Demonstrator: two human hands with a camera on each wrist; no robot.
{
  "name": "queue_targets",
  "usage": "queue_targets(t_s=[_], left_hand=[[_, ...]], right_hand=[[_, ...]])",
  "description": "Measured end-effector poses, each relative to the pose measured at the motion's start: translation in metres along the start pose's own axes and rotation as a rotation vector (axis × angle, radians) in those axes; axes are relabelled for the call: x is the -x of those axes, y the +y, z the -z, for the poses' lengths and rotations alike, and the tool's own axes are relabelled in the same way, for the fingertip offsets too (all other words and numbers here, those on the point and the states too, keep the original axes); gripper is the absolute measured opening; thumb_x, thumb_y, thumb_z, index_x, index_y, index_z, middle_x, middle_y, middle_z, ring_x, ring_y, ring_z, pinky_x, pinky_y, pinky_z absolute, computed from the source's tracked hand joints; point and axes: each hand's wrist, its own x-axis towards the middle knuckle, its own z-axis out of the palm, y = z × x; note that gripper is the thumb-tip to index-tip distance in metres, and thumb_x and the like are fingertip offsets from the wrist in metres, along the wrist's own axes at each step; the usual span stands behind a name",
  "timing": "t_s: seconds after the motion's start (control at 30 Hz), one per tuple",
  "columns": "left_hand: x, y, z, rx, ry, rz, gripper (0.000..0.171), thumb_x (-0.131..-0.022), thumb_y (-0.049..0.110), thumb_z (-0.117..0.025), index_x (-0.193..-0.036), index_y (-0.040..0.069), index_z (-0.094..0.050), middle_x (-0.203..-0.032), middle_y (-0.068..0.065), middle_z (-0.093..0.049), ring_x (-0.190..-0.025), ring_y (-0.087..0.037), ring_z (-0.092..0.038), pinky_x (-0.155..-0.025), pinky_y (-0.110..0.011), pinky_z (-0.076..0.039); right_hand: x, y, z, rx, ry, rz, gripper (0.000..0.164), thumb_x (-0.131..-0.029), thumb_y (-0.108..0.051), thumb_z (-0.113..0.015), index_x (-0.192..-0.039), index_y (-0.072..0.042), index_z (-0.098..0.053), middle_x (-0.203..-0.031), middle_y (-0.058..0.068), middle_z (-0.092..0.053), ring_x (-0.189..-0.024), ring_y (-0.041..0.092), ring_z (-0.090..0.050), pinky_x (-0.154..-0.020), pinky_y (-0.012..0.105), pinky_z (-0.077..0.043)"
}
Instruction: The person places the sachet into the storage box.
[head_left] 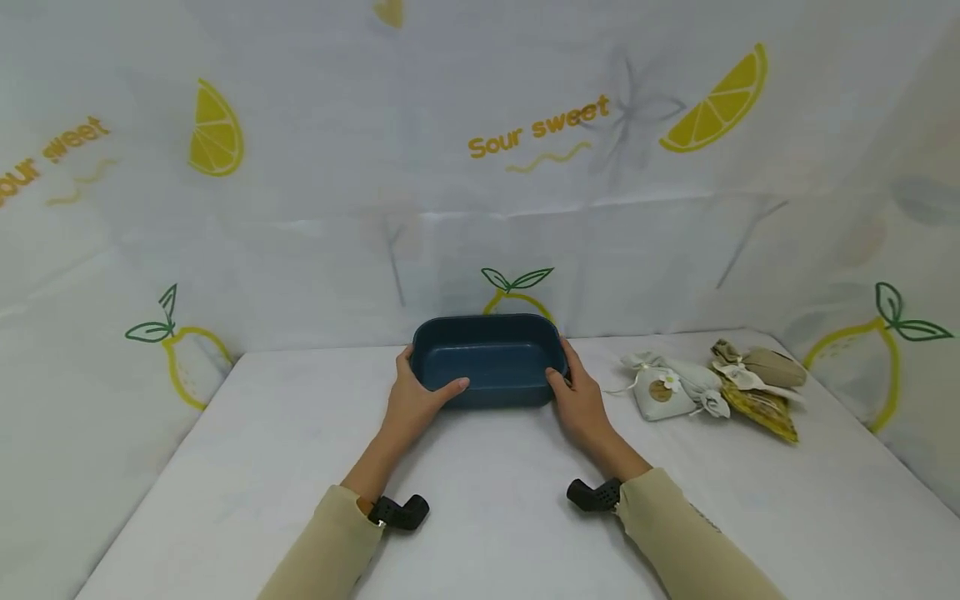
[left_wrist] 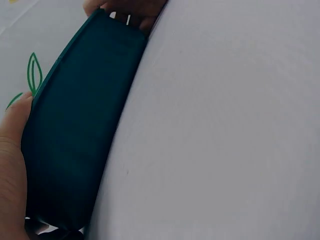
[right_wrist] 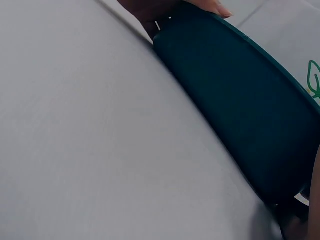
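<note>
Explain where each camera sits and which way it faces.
Head: on the head, facing forward and down at the blue dish; left hand, right hand and sleeves show.
Left wrist: on that wrist, facing the dish's near side; parts of both hands show.
Right wrist: on that wrist, facing the same side; parts of both hands show.
Both wrist views share the dish and tabletop.

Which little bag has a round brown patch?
The small white cloth bag nearest the right hand; the yellow patterned bag and the tan cloth bag farther right show none.
</note>
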Motion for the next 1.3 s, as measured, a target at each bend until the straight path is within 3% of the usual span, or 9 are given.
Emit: queue_targets(t_s=[0.27, 0.43, 0.6, 0.77, 0.97, 1.1, 1.3], left_hand=[[-0.001, -0.002, -0.020, 0.005, 0.029, -0.041, 0.121, -0.074, 0.062, -0.082, -0.163, 0.019, -0.012, -0.167, -0.015, -0.026, -0.150, -0.040, -0.034, -0.116, -0.064, -0.035], [0.002, -0.004, -0.019, -0.044, 0.066, -0.063, 0.116, -0.075, 0.063, -0.081, -0.163, 0.023, -0.018, -0.168, -0.010, -0.028, -0.151, -0.038, -0.034, -0.115, -0.064, -0.036], [0.002, -0.004, -0.015, -0.038, 0.061, -0.083, 0.114, -0.077, 0.061, -0.080, -0.163, 0.022, -0.017, -0.169, -0.010, -0.025, -0.153, -0.037, -0.030, -0.118, -0.063, -0.032], [0.002, -0.006, -0.016, -0.027, 0.039, -0.089, 0.113, -0.079, 0.060, -0.080, -0.163, 0.022, -0.016, -0.169, -0.009, -0.023, -0.154, -0.036, -0.028, -0.119, -0.062, -0.031], [0.001, -0.005, -0.020, -0.020, 0.026, -0.096, 0.111, -0.079, 0.060, -0.079, -0.163, 0.022, -0.016, -0.169, -0.010, -0.022, -0.154, -0.037, -0.027, -0.119, -0.063, -0.031], [0.000, -0.003, -0.022, -0.014, 0.020, -0.091, 0.112, -0.079, 0.059, -0.079, -0.163, 0.023, -0.016, -0.169, -0.010, -0.023, -0.154, -0.037, -0.028, -0.119, -0.063, -0.031], [-0.003, -0.001, -0.024, -0.017, 0.016, -0.095, 0.111, -0.080, 0.060, -0.079, -0.163, 0.023, -0.015, -0.169, -0.009, -0.023, -0.154, -0.037, -0.029, -0.119, -0.063, -0.032]], right_hand=[[0.010, 0.009, 0.015, 0.000, 0.024, -0.015, 0.066, -0.107, -0.046, -0.045, -0.163, -0.023, -0.019, -0.158, 0.022, -0.042, -0.142, 0.038, -0.048, -0.117, 0.054, -0.039], [0.013, 0.006, 0.013, -0.046, 0.053, -0.034, 0.068, -0.105, -0.049, -0.049, -0.162, -0.022, -0.025, -0.159, 0.018, -0.043, -0.142, 0.036, -0.049, -0.116, 0.053, -0.041], [0.010, 0.003, 0.020, -0.031, 0.126, 0.082, 0.067, -0.103, -0.041, -0.056, -0.160, -0.016, -0.031, -0.158, 0.017, -0.043, -0.142, 0.036, -0.048, -0.113, 0.053, -0.044], [0.004, 0.009, 0.046, 0.071, 0.195, 0.242, 0.069, -0.098, -0.027, -0.067, -0.157, -0.007, -0.037, -0.157, 0.018, -0.045, -0.139, 0.038, -0.050, -0.108, 0.053, -0.048], [0.002, 0.022, 0.080, 0.262, 0.223, 0.377, 0.080, -0.085, -0.024, -0.082, -0.153, -0.009, -0.043, -0.153, 0.021, -0.049, -0.138, 0.043, -0.048, -0.106, 0.063, -0.044], [0.001, 0.033, 0.096, 0.320, 0.178, 0.375, 0.089, -0.078, -0.027, -0.088, -0.154, -0.013, -0.043, -0.154, 0.022, -0.047, -0.140, 0.046, -0.044, -0.106, 0.068, -0.040], [-0.001, 0.049, 0.109, 0.373, 0.124, 0.296, 0.096, -0.076, -0.036, -0.089, -0.156, -0.014, -0.040, -0.154, 0.023, -0.045, -0.141, 0.046, -0.043, -0.106, 0.068, -0.040]])
